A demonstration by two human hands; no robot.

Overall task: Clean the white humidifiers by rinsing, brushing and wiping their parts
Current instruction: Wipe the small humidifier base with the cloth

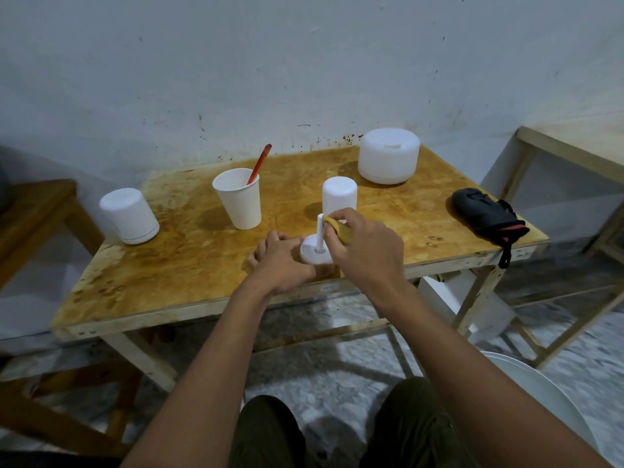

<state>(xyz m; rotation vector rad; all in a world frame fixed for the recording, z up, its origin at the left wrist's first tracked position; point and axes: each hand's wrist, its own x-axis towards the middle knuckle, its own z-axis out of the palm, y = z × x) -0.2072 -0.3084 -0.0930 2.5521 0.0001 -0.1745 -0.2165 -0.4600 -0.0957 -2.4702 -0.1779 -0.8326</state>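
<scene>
Head view, looking down on a stained wooden worktop [169,265]. Close to its near edge, about the middle: a small white humidifier base [315,253], a flat disc with a thin post [319,228] standing upright from its centre. Left grip [283,261] curled against the disc's left rim, clamped on it and pinning it to the wood. Right grip [366,248] closed on a folded yellow cloth [339,231], pressing it to the right side of the post near the top.

Just behind, a white cover [339,197] standing on end. Farther left, a paper cup [239,201] with a red brush handle [259,163] poking out, then a second white humidifier [130,216] at the left edge. A wide round humidifier [388,155] at the far right corner, a black pouch [486,214] at the right edge.

Wiping stage, by the look of it. To do it well: wrap the cloth round the post instead of touching one side, draw it from the top down to the disc, and turn the base a little between strokes to reach every side. Gentle sideways pressure only: thin post, probably easy to bend or snap. Finish in the crease at the foot of the post, a likely trap for grime.
</scene>
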